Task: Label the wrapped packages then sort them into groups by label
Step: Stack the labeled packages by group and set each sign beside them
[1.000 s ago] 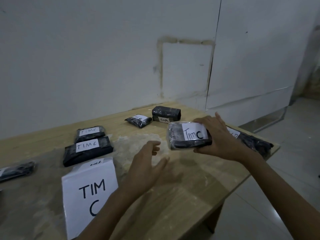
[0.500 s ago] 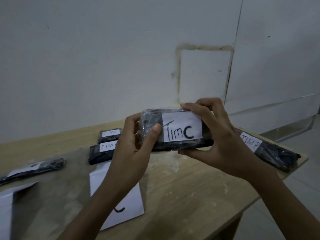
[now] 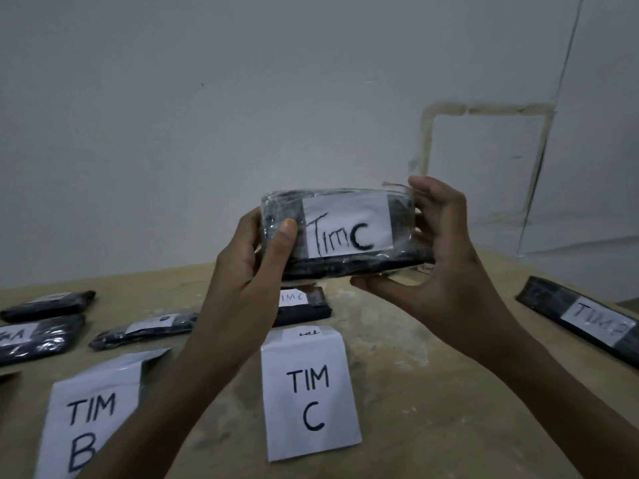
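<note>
Slip risk: the held package [image 3: 337, 233] is gripped only at its two short ends, and its clear wrap looks glossy and slick. If either grip eases, it could slide out and drop onto the surface [image 3: 432, 392].
Sorting risk: the TIM B sign [image 3: 90, 420] stands just left of the TIM C sign [image 3: 309, 395]. A set-down that drifts left could put this package in the wrong group.
Sign risk: the TIM C sign looks like light folded paper, so a low pass over it could knock it flat.
Label risk: the left thumb sits just beside the label [image 3: 347, 228]. Rubbing there might lift its edge.
Package look: a flat dark block in shiny clear film. Its white paper label is hand-lettered "Timc" and faces the camera, with the long side about level.
Package place: in the air above and behind the TIM C sign, clear of the surface.
Left hand [image 3: 256, 271]: clamped round the package's left end, thumb on the front face.
Right hand [image 3: 439, 257]: curled round the right end, fingers over the top, thumb under the bottom edge.
Group so far: one labelled package [image 3: 307, 305] lies just behind the TIM C sign, partly hidden by the left hand.
Elsewhere: a long package [image 3: 581, 319] lies well right of the TIM C sign. Its last letter is unreadable.
</note>
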